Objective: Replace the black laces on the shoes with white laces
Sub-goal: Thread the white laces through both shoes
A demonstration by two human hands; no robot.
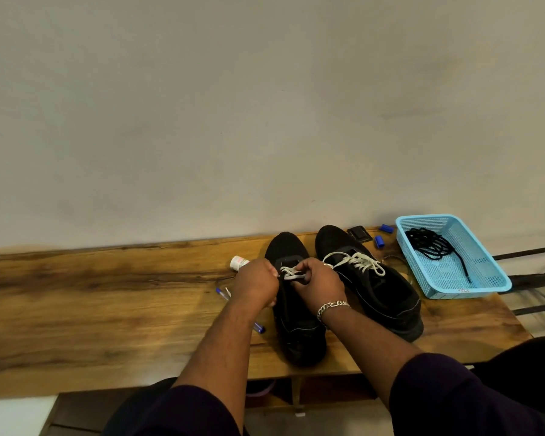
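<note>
Two black shoes stand side by side on the wooden table (107, 309), toes toward the wall. The right shoe (378, 291) carries a white lace (359, 261) threaded and tied across its front. On the left shoe (296, 335) a white lace (290, 273) crosses the lower eyelets. My left hand (257, 283) and my right hand (320, 283) sit over this shoe with curled fingers, each pinching the white lace. A coil of black laces (431, 243) lies in the blue basket (485, 278) at the right.
A small white bottle (239, 262) lies left of the shoes, and a blue pen (224, 294) runs under my left forearm. Blue caps (379, 241) and a black square object (359, 234) sit near the wall. Metal bars (529, 278) extend past the table's right end.
</note>
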